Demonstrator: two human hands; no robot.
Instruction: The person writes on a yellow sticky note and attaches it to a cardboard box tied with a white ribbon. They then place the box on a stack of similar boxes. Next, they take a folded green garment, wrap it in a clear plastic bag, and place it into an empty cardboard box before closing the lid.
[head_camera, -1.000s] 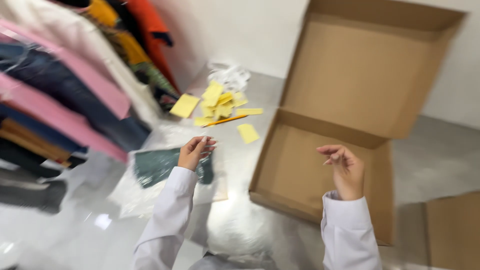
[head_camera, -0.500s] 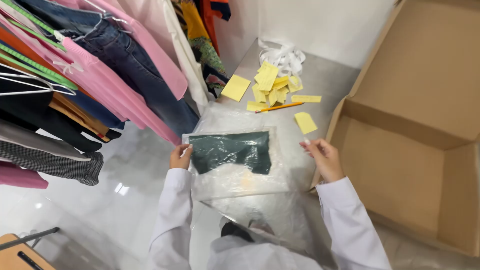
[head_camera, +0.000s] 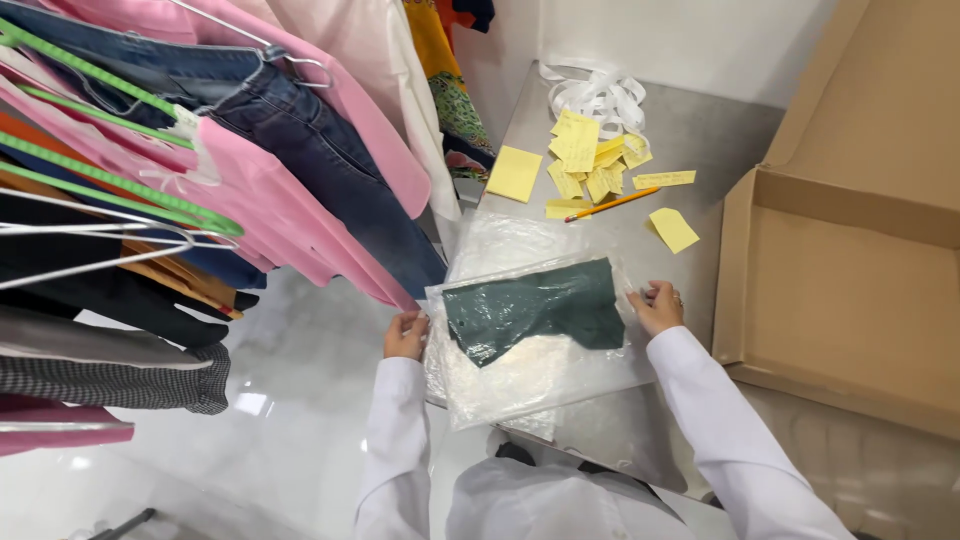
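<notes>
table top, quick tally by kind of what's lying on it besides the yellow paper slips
Clear plastic bag with dark green cloth, held by left hand and right hand: 1
Pencil: 1
Cardboard box: 1
White ribbon bundle: 1
Total: 4

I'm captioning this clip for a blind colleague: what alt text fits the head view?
Two hands, left and right, hold the side edges of a clear plastic bag with a dark green garment inside, over a grey table. Yellow notes and a pencil lie beyond; hung clothes on the left, an open cardboard box on the right.
</notes>
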